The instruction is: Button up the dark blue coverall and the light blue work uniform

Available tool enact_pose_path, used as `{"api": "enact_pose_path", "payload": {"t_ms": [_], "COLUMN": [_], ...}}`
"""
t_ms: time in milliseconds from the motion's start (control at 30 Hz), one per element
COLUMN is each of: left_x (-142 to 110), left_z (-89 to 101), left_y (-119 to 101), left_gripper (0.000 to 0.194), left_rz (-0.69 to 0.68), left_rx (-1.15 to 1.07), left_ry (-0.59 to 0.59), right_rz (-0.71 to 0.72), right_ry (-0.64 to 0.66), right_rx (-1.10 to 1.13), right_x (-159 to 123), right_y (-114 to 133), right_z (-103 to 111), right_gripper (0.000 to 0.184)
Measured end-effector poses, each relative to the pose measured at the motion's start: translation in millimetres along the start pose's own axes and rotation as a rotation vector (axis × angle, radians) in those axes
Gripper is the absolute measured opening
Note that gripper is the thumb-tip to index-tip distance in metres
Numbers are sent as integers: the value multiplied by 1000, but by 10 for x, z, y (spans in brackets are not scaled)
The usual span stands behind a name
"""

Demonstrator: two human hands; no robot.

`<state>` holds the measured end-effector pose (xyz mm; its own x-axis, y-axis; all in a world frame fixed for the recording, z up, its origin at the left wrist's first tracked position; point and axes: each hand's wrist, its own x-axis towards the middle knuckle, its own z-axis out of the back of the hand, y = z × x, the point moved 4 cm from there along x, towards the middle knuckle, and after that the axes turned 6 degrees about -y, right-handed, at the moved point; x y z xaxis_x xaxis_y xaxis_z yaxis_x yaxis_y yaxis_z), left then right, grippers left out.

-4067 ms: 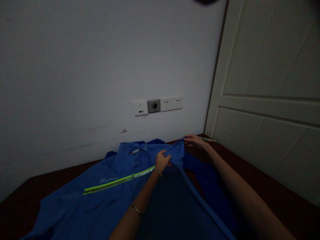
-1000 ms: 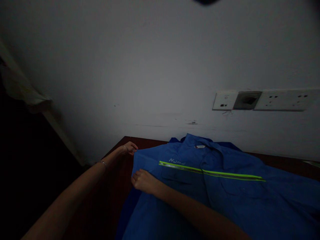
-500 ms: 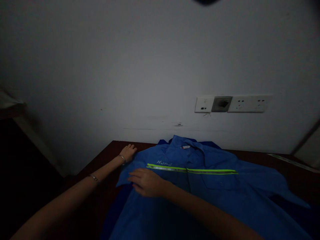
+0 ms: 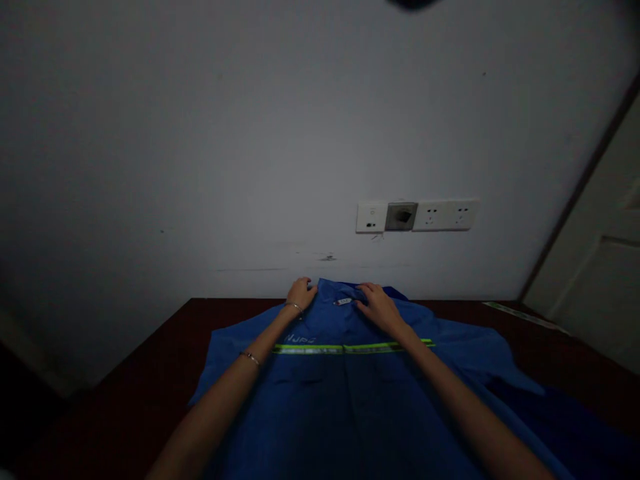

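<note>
A blue short-sleeved work shirt (image 4: 320, 390) lies spread front side up, with a yellow-green and silver reflective stripe across its chest. At the left side of its collar is my left hand (image 4: 301, 295), fingers slightly bent and apart, wearing bracelets on wrist and forearm. My right hand (image 4: 380, 308) is at the right side of the collar, thumb and fingers closed about the fabric edge. Between the hands shows a white neck label (image 4: 343, 301). Darker blue cloth (image 4: 565, 417) shows from under the shirt at the right and behind the collar.
The dark red-brown table (image 4: 145, 360) stands against a grey-white wall (image 4: 240, 147). A row of wall sockets (image 4: 417, 216) sits above the table. A thin printed strip (image 4: 525, 316) lies at the back right, near a pale door (image 4: 610, 267).
Both hands have moved from the shirt's left sleeve area up to the collar, the right hand going farther right. The left sleeve now lies flatter. The view has turned right.
</note>
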<state>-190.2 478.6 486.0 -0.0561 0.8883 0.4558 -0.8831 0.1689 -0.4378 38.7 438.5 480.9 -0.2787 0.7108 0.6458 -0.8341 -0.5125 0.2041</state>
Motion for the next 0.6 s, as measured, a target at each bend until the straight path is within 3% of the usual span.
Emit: {"api": "enact_pose_path", "payload": {"t_ms": [133,267,467,600], "left_x": [43,-61,-135,-97], "left_z": [-238,-376,-406,-355], "left_y": [-70,-115,-134,-168], "left_gripper": [37,33,43,32], "left_rz": [163,214,217,178], "left_rx": [-204,-280,-237,-261], "left_ry": [-76,-147,-224,-214], "right_rz": [1,-10,-32,-63], "right_ry": [158,172,150,129], "right_rx": [51,56,143,229], "right_x": [13,23,54,73], "right_y": [-145,-222,-261,-262], "right_z": [-117,-173,-117,-68], "right_gripper": [39,34,30,31]}}
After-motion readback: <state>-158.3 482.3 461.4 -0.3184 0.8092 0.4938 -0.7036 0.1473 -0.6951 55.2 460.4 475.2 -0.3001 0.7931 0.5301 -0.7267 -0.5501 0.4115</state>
